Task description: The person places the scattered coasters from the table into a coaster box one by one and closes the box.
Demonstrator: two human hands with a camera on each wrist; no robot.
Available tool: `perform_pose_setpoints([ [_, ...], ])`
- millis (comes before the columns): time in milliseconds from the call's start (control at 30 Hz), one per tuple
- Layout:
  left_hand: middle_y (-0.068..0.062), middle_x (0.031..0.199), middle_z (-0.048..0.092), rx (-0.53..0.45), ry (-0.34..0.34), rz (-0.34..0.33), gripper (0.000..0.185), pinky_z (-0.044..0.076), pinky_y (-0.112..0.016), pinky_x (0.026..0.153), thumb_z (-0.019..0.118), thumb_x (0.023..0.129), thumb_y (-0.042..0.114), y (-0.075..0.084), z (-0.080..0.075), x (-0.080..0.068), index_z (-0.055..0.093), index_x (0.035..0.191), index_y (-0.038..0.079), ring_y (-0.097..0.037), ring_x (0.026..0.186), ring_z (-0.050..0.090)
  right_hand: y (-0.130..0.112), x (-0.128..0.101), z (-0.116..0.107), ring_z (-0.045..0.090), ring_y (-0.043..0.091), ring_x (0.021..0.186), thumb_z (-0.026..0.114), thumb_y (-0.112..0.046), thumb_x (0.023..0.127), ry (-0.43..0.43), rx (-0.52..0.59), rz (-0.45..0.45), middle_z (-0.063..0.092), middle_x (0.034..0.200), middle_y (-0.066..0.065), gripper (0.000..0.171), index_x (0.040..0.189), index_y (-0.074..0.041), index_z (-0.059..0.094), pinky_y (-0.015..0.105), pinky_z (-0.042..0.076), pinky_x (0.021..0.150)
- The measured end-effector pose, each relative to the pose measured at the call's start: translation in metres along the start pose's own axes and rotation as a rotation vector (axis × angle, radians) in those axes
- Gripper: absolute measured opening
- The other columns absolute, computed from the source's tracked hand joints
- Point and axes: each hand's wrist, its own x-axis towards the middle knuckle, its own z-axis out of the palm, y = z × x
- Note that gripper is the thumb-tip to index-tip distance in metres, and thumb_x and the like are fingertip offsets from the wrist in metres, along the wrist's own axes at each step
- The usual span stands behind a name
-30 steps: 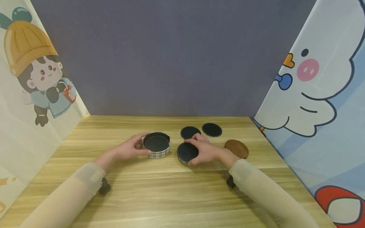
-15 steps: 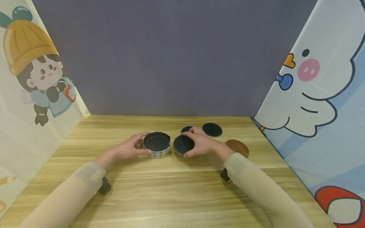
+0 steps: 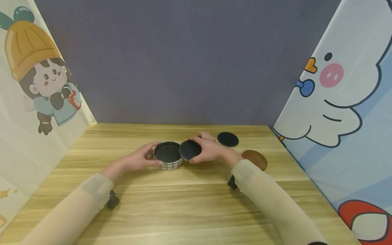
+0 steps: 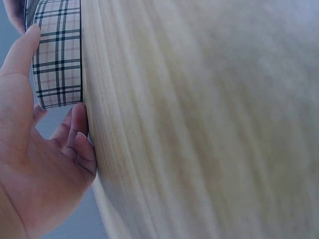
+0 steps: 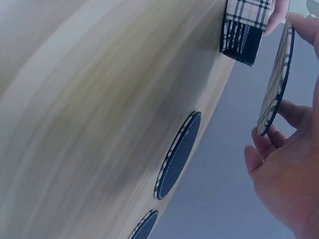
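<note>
Holding a dark round coaster tilted just above the rim of the plaid round holder, the right hand pinches it by its edge while the left hand curls around the holder's side; one coaster already lies inside, and two dark coasters and a brown one remain out. Everything rests on a pale wood-grain surface, backed by a grey-purple wall and cartoon-printed side curtains.

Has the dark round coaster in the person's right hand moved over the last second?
Yes. The coaster went left, away from the brown disc, up to the plaid holder.
</note>
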Motion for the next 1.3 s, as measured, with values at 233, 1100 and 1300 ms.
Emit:
perform_pose_setpoints([
  [233,-0.027,0.146,0.050,-0.033,-0.007,0.007,0.105,0.063,-0.040,0.088,0.086,0.095,0.046,0.001,0.000,0.000,0.023,0.176,0.020,-0.036,0.120,0.064,-0.009,0.017,0.006,0.039,0.031,0.140,0.087,-0.055,0.080,0.010,0.011,-0.031,0.043,0.152,0.012,0.102,0.168,-0.022,0.046,0.054,0.034,0.120],
  [1100,-0.025,0.145,0.047,-0.025,-0.035,-0.007,0.100,0.059,-0.035,0.081,0.082,0.099,0.048,0.003,-0.001,-0.001,0.023,0.175,0.022,-0.031,0.113,0.063,-0.042,0.054,0.030,0.037,0.030,0.138,0.087,-0.055,0.082,-0.014,0.061,-0.058,0.042,0.151,0.011,0.100,0.167,-0.019,0.047,0.051,0.037,0.113],
  [1300,-0.026,0.146,0.045,-0.049,-0.039,-0.007,0.101,0.060,-0.036,0.080,0.083,0.099,0.047,0.003,-0.002,-0.001,0.022,0.176,0.021,-0.030,0.110,0.064,-0.047,0.059,0.035,0.037,0.030,0.139,0.086,-0.056,0.084,-0.015,0.050,-0.062,0.041,0.154,0.011,0.099,0.167,-0.020,0.047,0.052,0.039,0.112],
])
